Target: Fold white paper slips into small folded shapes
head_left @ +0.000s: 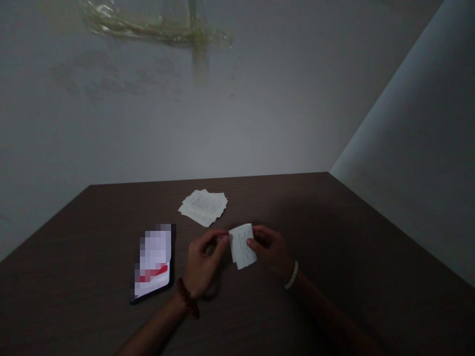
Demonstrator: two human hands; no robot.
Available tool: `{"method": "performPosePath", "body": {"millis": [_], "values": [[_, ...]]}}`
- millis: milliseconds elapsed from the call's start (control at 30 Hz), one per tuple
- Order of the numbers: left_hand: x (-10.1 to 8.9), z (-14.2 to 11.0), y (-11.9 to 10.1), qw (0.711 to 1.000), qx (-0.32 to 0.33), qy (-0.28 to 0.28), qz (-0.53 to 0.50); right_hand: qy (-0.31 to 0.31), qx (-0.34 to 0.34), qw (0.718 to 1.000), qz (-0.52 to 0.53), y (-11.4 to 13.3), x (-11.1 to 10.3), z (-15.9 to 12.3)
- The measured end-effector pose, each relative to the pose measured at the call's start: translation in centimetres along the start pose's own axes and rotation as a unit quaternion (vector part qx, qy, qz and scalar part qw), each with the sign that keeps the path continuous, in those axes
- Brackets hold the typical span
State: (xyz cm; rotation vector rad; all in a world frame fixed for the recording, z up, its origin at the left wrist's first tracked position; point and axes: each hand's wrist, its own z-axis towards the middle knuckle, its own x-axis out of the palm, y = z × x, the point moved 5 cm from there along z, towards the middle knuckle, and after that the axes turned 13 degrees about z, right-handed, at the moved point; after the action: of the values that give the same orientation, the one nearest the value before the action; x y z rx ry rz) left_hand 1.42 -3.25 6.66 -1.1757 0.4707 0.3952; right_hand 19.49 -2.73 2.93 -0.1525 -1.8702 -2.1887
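Note:
Between my two hands, a small white slip of printed paper (242, 249) is held up over the dark table. My left hand (205, 259) pinches its upper left edge between thumb and fingertips. On the right side, my right hand (272, 249) grips it with the thumb on the front and the fingers behind. The slip seems folded or doubled, with an uneven lower edge. Beyond my hands lies a loose pile of similar printed papers (204, 206), apart from both hands.
A phone (154, 262) with a lit, partly blurred screen lies left of my left hand. The brown table (111, 212) meets a grey wall (260, 109) at its far edge. Yellowish tape (148, 30) crosses the wall. Another wall surface (415, 148) rises on the right.

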Motion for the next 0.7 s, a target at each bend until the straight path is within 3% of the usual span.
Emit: {"method": "performPosePath", "body": {"millis": [67,133,233,300,367,467,567,700], "values": [[-1.4,-0.2,-0.7,0.993,0.070,-0.085,0.048,0.006,-0.004,1.000,-0.008,0.0,0.0,0.0],[-2.3,-0.8,-1.8,0.966,0.178,-0.146,0.114,0.014,-0.013,1.000,-0.019,0.0,0.0,-0.1],[-2.5,-1.8,-2.9,0.911,0.313,-0.174,0.204,0.024,-0.034,0.999,-0.033,0.4,0.0,-0.3],[-2.4,-1.9,-2.9,0.901,0.331,-0.171,0.221,0.028,-0.046,0.998,-0.039,0.7,0.1,-0.5],[-2.2,-1.4,-2.6,0.929,0.288,-0.139,0.187,0.030,-0.051,0.997,-0.043,0.9,0.2,-0.6],[-1.2,-0.2,-1.7,0.984,0.157,-0.029,0.079,0.034,-0.044,0.998,-0.043,1.0,0.3,-0.6],[-0.6,0.3,-1.0,0.998,0.064,0.011,0.020,0.032,-0.039,0.998,-0.045,1.0,0.4,-0.6],[-0.4,0.4,-0.1,1.000,0.004,0.004,-0.003,0.021,-0.040,0.998,-0.050,0.9,0.3,-0.5]]}}
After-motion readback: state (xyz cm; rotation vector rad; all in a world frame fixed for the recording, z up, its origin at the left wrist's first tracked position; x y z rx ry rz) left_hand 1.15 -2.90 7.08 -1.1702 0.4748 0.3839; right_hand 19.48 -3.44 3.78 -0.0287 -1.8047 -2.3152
